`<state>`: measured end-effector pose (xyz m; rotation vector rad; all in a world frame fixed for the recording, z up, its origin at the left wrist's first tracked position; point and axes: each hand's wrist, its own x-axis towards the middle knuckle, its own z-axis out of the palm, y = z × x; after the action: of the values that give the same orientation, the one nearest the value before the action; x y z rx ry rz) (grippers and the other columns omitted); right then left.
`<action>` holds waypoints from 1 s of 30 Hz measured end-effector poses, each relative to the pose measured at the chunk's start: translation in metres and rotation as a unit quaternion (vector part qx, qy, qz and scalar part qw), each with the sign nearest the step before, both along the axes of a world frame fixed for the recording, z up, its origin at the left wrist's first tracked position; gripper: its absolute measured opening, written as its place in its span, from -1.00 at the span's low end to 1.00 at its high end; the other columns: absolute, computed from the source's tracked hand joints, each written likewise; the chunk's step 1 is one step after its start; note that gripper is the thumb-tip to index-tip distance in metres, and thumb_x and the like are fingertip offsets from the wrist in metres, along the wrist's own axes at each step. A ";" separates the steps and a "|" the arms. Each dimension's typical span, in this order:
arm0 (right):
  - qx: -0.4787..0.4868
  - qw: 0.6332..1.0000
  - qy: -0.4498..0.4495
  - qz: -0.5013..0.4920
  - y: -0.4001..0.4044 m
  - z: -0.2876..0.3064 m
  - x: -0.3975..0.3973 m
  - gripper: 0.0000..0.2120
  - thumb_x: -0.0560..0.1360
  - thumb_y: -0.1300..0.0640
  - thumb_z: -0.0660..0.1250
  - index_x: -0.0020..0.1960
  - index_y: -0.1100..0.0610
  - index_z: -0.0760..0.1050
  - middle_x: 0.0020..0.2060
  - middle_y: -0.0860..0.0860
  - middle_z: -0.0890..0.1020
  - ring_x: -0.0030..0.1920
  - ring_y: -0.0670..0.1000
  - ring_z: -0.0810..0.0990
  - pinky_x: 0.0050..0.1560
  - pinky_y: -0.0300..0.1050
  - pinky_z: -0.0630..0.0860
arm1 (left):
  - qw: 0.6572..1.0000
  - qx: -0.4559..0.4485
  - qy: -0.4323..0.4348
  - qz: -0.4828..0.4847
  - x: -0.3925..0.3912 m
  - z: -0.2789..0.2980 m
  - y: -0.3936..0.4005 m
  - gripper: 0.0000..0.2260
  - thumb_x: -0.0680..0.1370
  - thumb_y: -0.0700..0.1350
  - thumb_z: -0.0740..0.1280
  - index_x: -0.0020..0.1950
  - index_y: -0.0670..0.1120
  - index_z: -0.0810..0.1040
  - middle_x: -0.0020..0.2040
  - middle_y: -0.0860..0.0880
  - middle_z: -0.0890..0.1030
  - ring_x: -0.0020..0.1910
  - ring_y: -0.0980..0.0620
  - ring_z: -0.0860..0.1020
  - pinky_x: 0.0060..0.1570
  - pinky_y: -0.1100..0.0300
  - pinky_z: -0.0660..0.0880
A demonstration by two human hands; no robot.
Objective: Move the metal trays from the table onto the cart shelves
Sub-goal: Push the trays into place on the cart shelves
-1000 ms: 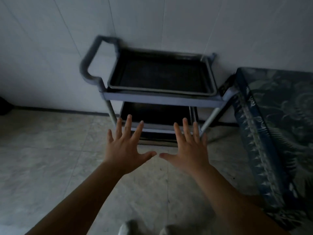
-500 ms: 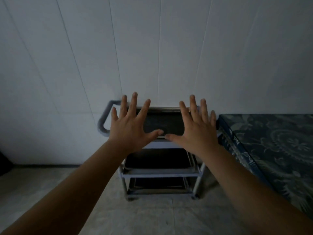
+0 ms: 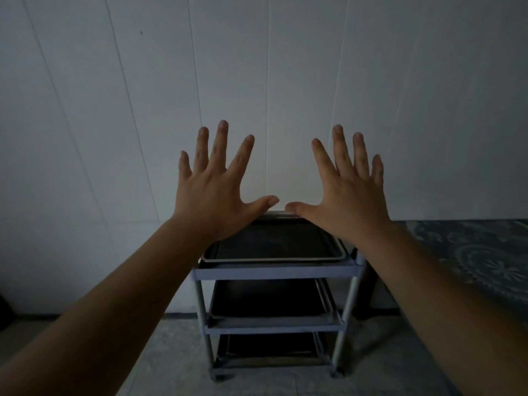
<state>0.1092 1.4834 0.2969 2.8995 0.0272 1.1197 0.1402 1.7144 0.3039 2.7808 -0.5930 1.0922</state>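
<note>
Both hands have risen from in front of the cart's top shelf to a spot against the white wall (image 3: 285, 81), and the view has tilted up with them. The left hand (image 3: 211, 192) and the right hand (image 3: 351, 195) hover with fingers (image 3: 221, 144) spread wide and released, holding nothing, thumbs nearly meeting above the cart (image 3: 275, 272). A metal tray (image 3: 274, 244) sits on the top shelf, a second tray (image 3: 268, 301) on the middle shelf, and a third tray (image 3: 271, 347) on the bottom shelf, all lying flat. The patterned worktop (image 3: 480, 252) at right, just beside the cart, shows no tray on the part in view, so the loading appears done or close to it. These trays look thin, stiff and fairly light, with smooth surfaces likely to slip; the raised rims on the two short ends seem the surest place to take hold, one hand per side, keeping the sheet level to clear the cart posts.
</note>
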 end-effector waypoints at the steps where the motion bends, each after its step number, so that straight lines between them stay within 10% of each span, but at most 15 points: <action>1: 0.000 1.000 0.006 0.001 -0.002 0.000 0.000 0.08 0.20 -0.66 -0.09 0.53 -0.13 -0.30 0.55 0.00 -0.30 0.53 0.15 -0.31 0.44 0.35 -0.17 | 1.000 0.002 0.004 0.001 0.000 -0.001 0.000 -0.05 0.36 0.61 -0.14 0.61 0.16 -0.24 0.64 -0.11 -0.25 0.59 -0.22 -0.26 0.48 -0.34 -0.09; 14: 0.002 0.996 0.086 0.026 -0.048 -0.057 0.051 0.09 0.19 -0.67 -0.06 0.53 -0.13 -0.29 0.50 -0.05 -0.39 0.54 0.10 -0.28 0.44 0.33 -0.16 | 0.997 0.021 0.069 0.008 0.040 -0.050 -0.032 -0.05 0.34 0.64 -0.17 0.61 0.16 -0.20 0.65 -0.11 -0.21 0.59 -0.20 -0.25 0.46 -0.32 -0.11; 30: 0.006 0.931 0.364 -0.009 -0.076 -0.260 0.240 0.12 0.24 -0.53 0.23 0.54 -0.09 -0.25 0.55 -0.02 -0.33 0.55 0.08 -0.26 0.45 0.30 -0.08 | 0.942 0.134 0.307 0.017 0.252 -0.263 -0.032 0.05 0.32 0.62 -0.02 0.61 0.06 -0.25 0.64 -0.11 -0.25 0.60 -0.16 -0.27 0.49 -0.27 -0.17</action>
<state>0.3488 1.4076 0.0373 3.1210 0.0115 -0.0119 0.3926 1.6824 0.0412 3.1217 -0.6422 0.1035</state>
